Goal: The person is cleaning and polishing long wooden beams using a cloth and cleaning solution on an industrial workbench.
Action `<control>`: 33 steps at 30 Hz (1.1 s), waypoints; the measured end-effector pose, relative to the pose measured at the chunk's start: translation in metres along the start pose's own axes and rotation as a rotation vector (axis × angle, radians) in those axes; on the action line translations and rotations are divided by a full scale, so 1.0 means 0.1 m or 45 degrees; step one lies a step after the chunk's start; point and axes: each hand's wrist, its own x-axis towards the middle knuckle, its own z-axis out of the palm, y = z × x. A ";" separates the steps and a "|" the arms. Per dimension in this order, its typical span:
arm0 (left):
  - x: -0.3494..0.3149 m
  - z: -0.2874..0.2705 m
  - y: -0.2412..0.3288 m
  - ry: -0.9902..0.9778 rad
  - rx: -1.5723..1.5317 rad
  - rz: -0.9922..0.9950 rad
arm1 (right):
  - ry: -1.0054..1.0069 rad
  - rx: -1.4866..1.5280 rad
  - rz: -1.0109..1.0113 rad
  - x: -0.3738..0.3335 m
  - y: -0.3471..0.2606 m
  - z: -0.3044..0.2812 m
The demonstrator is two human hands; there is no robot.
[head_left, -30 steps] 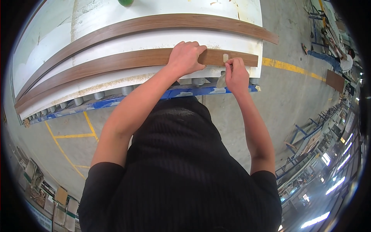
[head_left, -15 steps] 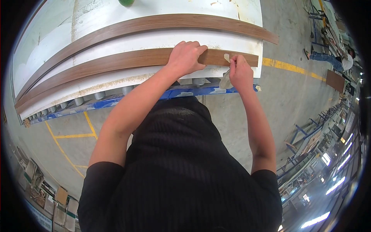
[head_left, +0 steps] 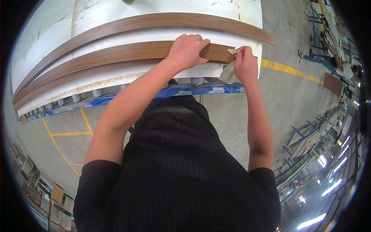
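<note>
two hands on the near wood strip

the near wood-grain strip [head_left: 116, 54] lies along the white panel [head_left: 58, 34], running from the far left rim to the panel's right end. the left hand [head_left: 187, 50] lies flat over it, fingers together and curled across the far edge, covering that stretch of the strip. the right hand [head_left: 244, 63] is at the strip's right end, fingertips pinched on a small pale piece [head_left: 232, 51]; a grey rag [head_left: 228, 72] hangs bunched under its palm, mostly hidden. what the pale piece is cannot be made out. a second wood strip [head_left: 162, 19] lies further back, its right tip overhanging the panel edge. a green object [head_left: 127, 1] is cut off at the top. below the panel's near edge show grey rollers [head_left: 96, 92] on a blue frame [head_left: 116, 98]. concrete floor [head_left: 293, 100] with yellow lines lies open on the right.
</note>
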 end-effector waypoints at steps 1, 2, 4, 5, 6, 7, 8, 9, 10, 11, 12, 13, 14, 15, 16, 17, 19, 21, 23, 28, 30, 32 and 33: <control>0.01 -0.01 0.00 -0.001 -0.001 0.002 | 0.029 -0.012 -0.014 0.04 0.01 -0.03; 0.02 -0.02 0.00 0.010 -0.005 0.003 | 0.030 -0.014 -0.011 0.08 0.02 -0.05; 0.03 -0.03 0.01 0.017 -0.013 0.008 | 0.021 -0.092 -0.041 0.15 0.08 -0.11; 0.04 -0.02 0.02 -0.050 0.008 -0.016 | 0.134 -0.125 0.030 0.21 0.14 -0.21; 0.04 -0.02 0.03 -0.118 0.031 -0.042 | 0.245 -0.157 0.099 0.29 0.26 -0.37; -0.02 0.05 0.01 -0.116 0.028 -0.035 | 0.384 -0.193 0.130 0.41 0.49 -0.65; -0.14 0.16 -0.08 -0.053 -0.001 -0.024 | 0.524 -0.231 0.161 0.51 0.68 -0.93; -0.26 0.24 -0.15 0.008 -0.034 -0.015 | 0.593 -0.083 0.174 0.58 0.68 -1.16; -0.31 0.24 -0.17 0.031 -0.058 -0.019 | 0.665 0.052 0.193 0.57 0.75 -1.38; -0.34 0.24 -0.18 0.026 -0.072 -0.005 | 0.671 0.034 0.202 0.50 0.93 -1.48; -0.31 0.16 -0.13 -0.037 -0.051 -0.054 | 0.747 -0.134 0.227 0.38 1.21 -1.56; -0.30 0.09 -0.10 -0.093 -0.023 -0.110 | 0.819 -0.297 0.242 0.26 1.45 -1.59; -0.28 0.08 -0.10 -0.082 -0.013 -0.112 | 0.829 -0.331 0.352 0.07 1.71 -1.53; -0.25 0.08 -0.08 -0.075 -0.022 -0.087 | 0.847 -0.368 0.467 -0.20 1.99 -1.41; -0.23 0.09 -0.08 -0.099 -0.014 -0.085 | 0.808 -0.442 0.573 -0.48 2.26 -1.24; -0.24 0.10 -0.08 -0.123 0.001 -0.093 | 0.758 -0.449 0.664 -0.75 2.42 -0.99; -0.24 0.13 -0.07 -0.106 -0.017 -0.065 | 0.604 -0.469 0.838 -1.36 2.79 -0.59; -0.26 0.13 -0.04 -0.100 -0.015 -0.058 | 0.476 -0.410 1.089 -1.77 2.91 -0.21; -0.25 0.10 -0.01 -0.109 0.004 -0.095 | 0.464 -0.406 1.159 -2.02 3.00 -0.05; -0.21 0.06 0.05 -0.175 0.039 -0.155 | 0.510 -0.319 1.282 -1.95 2.90 0.19; -0.18 0.08 0.07 -0.198 0.038 -0.156 | 0.530 -0.244 1.084 -1.87 2.89 0.21; -0.18 0.09 0.07 -0.207 0.039 -0.212 | 0.422 -0.308 1.006 -1.75 2.75 0.34; -0.18 0.09 0.08 -0.210 0.046 -0.207 | 0.308 -0.385 0.905 -1.72 2.71 0.40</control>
